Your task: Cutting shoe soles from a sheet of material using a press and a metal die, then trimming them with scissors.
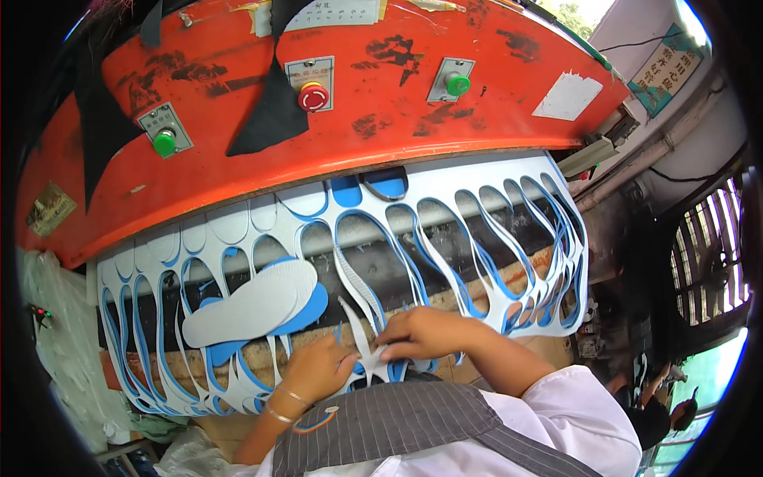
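Note:
A layered white-and-blue foam sheet (356,284), cut through with sole-shaped holes, lies across the machine bed and hangs over its near edge. My left hand (316,367), with bangles on the wrist, has its fingers curled at the near edge of the sheet. Just to its right, my right hand (423,332) pinches a narrow white strip (370,364) of the same sheet with bent fingers. Both hands are close to my body, and their fingertips are partly hidden. Left of centre, a small pile of cut shoe soles (250,304), white over blue, rests on the sheet.
Beyond the sheet stands an orange-red machine front (381,99) with a red mushroom button (313,96) and green buttons (457,84). Dark cloth scraps (270,119) hang over it. A metal cutting die (388,184) sits at the far edge. Clear plastic (75,342) lies at left; another person (664,413) is at far right.

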{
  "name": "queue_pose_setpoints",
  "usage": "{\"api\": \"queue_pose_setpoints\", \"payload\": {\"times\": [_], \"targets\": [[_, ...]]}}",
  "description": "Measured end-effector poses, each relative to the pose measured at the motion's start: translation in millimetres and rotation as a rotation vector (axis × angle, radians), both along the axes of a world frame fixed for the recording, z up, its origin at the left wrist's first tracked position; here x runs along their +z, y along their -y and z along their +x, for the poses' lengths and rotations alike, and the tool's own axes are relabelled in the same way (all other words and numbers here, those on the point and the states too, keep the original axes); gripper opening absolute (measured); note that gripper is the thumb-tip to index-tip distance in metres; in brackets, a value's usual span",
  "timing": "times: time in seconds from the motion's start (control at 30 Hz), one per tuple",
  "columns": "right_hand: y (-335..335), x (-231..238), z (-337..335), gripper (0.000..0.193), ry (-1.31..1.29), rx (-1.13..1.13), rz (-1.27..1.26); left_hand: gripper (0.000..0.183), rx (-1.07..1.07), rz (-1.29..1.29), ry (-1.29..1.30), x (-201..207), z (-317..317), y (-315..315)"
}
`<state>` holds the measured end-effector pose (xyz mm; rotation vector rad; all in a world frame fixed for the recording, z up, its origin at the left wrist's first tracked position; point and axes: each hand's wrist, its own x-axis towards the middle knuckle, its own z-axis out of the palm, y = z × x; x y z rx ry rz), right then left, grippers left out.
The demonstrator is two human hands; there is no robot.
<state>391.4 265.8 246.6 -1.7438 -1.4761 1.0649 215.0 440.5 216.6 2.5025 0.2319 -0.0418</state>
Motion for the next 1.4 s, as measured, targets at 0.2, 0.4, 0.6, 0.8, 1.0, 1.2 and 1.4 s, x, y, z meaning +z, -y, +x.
{"api": "queue_pose_setpoints", "payload": {"times": [0.2, 0.4, 0.6, 0.8, 1.0, 1.2, 1.4], "targets": [[1, -13, 90, 0.028, 0.58, -0.534, 0.315, 0.028, -0.073, 0.083, -0.155, 68, 26, 23], [-9, -79, 98, 0.014, 0.75, -0.421, 0.396, 0.039, 0.013, 0.219, 0.312, -21, 112, 46], [-8, -70, 97, 0.012, 0.672, -0.485, 0.643, 0.049, -0.015, 0.222, 0.347, -47, 105, 39], [-9, 40, 136, 0.015, 0.47, -0.545, 0.646, 0.049, -0.034, 0.221, 0.383, -44, 116, 41], [88, -11, 120, 0.016, -0.268, -0.864, 0.633, 0.072, 0.322, 0.137, 0.333, -30, 196, 2], [146, 5, 109, 0.013, -0.423, -1.077, 0.982, 0.035, 0.274, 0.188, 0.228, -36, 263, 5], [162, 5, 125, 0.011, 0.616, -0.901, 0.695, 0.023, -0.06, 0.0, 0.675, -43, 185, 74]]}}
